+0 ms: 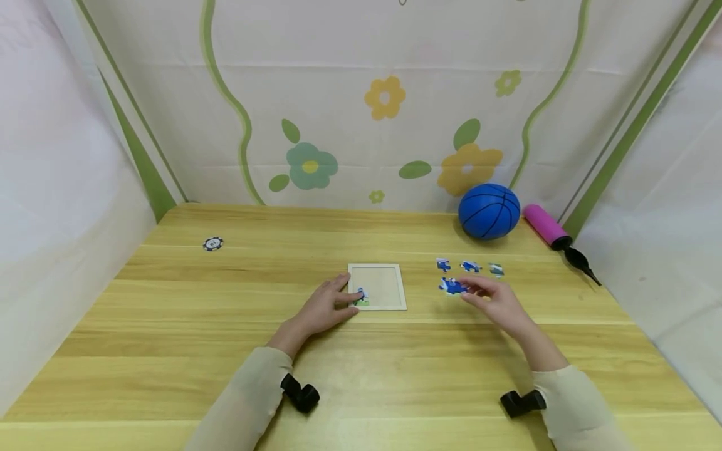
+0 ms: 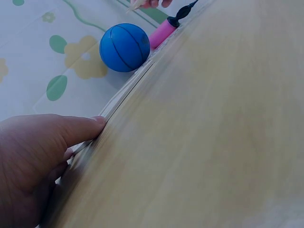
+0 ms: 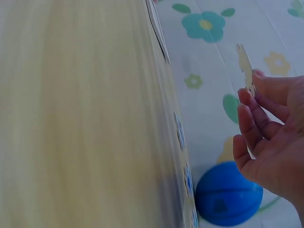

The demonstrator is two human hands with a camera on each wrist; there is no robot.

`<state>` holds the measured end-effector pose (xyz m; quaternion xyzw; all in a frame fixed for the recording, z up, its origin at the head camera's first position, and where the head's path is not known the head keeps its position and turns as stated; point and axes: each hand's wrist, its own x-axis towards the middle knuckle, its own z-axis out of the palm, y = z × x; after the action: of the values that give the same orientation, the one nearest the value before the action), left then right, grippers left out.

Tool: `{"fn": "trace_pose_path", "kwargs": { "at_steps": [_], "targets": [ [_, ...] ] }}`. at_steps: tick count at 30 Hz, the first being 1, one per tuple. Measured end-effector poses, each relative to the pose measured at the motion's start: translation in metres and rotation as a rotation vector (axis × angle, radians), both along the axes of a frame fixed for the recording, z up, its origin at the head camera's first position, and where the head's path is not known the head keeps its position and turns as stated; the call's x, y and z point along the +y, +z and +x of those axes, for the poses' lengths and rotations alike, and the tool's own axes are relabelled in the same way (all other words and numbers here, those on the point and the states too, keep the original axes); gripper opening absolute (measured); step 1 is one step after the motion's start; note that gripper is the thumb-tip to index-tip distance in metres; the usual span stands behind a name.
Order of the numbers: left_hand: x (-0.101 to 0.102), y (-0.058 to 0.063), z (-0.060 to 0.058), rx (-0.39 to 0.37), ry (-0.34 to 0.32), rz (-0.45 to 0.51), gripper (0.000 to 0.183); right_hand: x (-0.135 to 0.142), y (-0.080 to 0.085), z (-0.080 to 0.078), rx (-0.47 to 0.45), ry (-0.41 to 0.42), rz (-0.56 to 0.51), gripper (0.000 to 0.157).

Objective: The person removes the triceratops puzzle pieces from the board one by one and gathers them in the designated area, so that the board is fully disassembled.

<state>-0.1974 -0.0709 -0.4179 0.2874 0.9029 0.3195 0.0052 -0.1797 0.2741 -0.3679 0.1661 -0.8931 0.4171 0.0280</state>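
Note:
A pale square puzzle frame (image 1: 402,294) lies mid-table, with one jigsaw piece (image 1: 363,301) of blue and green in its lower left corner. My left hand (image 1: 324,305) rests at the frame's left side; one fingertip touches that piece and the thumb lies at the near left corner. In the left wrist view the thumb (image 2: 85,129) is seen along the frame's edge. To the right, my right hand (image 1: 499,305) pinches a blue and white jigsaw piece (image 1: 451,286) above the table. The right wrist view shows that piece (image 3: 246,69) edge-on between thumb and fingertips.
Three loose jigsaw pieces (image 1: 470,267) lie in a row beyond the right hand. At the back right sit a blue ball (image 1: 489,212) and a pink hand pump (image 1: 544,225) with a black nozzle. A poker chip (image 1: 212,243) lies far left. Patterned cloth (image 1: 344,81) hangs behind the table.

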Motion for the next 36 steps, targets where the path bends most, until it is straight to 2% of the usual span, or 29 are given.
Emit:
{"fn": "trace_pose_path", "kwargs": {
  "at_steps": [5,10,17,24,36],
  "targets": [
    [0.0,0.001,0.001,-0.002,-0.004,0.006,0.036,0.028,0.0,0.007,0.022,-0.047,0.04,0.032],
    [0.001,0.001,0.0,-0.005,-0.005,0.008,0.036,0.051,-0.004,0.013,0.059,-0.058,0.048,0.029],
    [0.001,0.002,0.001,0.009,-0.004,0.004,0.036,0.074,-0.022,0.015,0.028,-0.064,0.063,0.028],
    [0.001,0.002,0.002,0.005,-0.005,0.009,0.036,0.08,-0.041,0.014,-0.082,-0.122,-0.006,0.033],
    [0.0,0.002,0.001,0.001,-0.006,0.008,0.036,0.077,-0.052,0.007,0.039,-0.091,0.128,0.027]
  ]
}}
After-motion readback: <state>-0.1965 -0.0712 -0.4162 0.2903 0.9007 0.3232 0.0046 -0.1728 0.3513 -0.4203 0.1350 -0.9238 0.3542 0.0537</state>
